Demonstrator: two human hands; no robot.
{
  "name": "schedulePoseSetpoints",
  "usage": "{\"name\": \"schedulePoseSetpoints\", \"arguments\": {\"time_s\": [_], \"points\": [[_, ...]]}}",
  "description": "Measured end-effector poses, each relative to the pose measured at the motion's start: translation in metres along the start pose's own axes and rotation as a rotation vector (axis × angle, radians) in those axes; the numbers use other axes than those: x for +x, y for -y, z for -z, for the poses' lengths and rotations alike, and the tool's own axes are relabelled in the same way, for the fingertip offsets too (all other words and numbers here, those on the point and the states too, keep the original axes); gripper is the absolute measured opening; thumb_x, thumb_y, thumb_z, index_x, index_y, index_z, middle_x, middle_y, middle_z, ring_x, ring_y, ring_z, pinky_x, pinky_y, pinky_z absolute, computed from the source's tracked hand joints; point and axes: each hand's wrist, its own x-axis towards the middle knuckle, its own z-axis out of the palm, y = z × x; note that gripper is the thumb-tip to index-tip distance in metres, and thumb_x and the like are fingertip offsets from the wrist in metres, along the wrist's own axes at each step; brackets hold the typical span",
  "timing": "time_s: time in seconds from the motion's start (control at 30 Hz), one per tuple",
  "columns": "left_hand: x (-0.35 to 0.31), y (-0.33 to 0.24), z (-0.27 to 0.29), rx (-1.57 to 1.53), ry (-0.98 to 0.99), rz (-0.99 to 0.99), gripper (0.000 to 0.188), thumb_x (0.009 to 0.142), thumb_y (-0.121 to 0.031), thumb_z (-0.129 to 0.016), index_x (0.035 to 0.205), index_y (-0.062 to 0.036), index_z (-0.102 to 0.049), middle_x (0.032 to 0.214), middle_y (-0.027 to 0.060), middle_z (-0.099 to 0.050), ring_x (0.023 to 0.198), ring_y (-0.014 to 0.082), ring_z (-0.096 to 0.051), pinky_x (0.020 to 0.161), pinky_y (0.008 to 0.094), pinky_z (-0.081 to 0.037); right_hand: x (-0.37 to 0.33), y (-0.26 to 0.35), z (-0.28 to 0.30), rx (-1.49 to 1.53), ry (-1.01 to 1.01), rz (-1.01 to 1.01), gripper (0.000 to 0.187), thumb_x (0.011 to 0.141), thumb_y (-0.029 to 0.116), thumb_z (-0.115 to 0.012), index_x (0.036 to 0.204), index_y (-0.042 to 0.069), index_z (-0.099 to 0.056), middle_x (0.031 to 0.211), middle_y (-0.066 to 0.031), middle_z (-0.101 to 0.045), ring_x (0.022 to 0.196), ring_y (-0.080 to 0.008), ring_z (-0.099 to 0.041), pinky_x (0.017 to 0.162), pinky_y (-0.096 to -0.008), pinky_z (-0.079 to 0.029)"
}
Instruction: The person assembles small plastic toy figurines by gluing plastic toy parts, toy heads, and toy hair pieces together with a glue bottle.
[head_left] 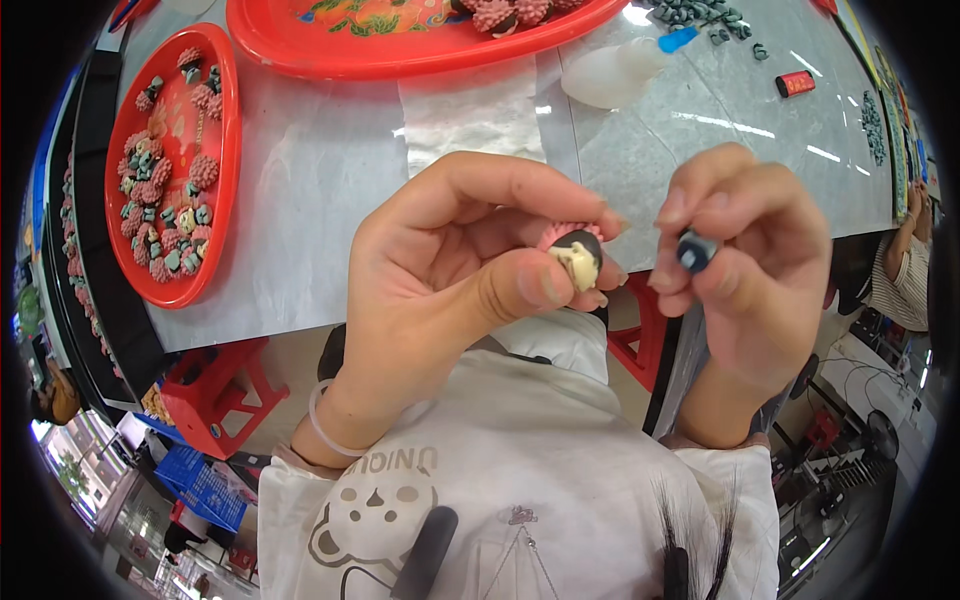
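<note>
Left fingers (535, 285) pinch figurine (578, 262); right fingers (732, 277), dark piece (697, 251).

Wearer's hands, two: left hand (425, 265), right hand (755, 260). Held pieces, two: figurine head (578, 262), dark-blue piece (696, 250). Red trays, two: side tray (231, 140), far tray (400, 66). Squeeze bottle (608, 78), one. Red cylinder (796, 83), one.
</note>
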Motion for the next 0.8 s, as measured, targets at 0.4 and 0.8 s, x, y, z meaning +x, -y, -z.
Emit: {"name": "schedulePoseSetpoints", "arguments": {"time_s": [0.4, 0.8], "points": [[-0.003, 0.006, 0.001, 0.092, -0.050, -0.093, 0.045, 0.066, -0.032, -0.068, 0.090, 0.0010, -0.050, 0.078, 0.0064, -0.051, 0.073, 0.0106, -0.051, 0.064, 0.0204, -0.041, 0.004, -0.008, -0.012, -0.637, 0.084, 0.623, 0.021, 0.061, -0.012, -0.061, 0.078, -0.003, -0.052, 0.077, -0.0204, -0.055, 0.062, -0.0198, -0.058, 0.048, -0.0213, -0.047], [0.000, -0.008, 0.003, 0.225, -0.081, -0.178, 0.041, 0.066, -0.025, -0.068, 0.090, 0.0043, -0.052, 0.081, 0.0119, -0.054, 0.072, 0.0155, -0.054, 0.065, 0.0253, -0.044, 0.015, -0.016, -0.024, -0.694, 0.089, 0.728, 0.019, 0.064, -0.006, -0.063, 0.080, -0.003, -0.055, 0.080, -0.0191, -0.054, 0.063, -0.0165, -0.055, 0.047, -0.0220, -0.046]]}}
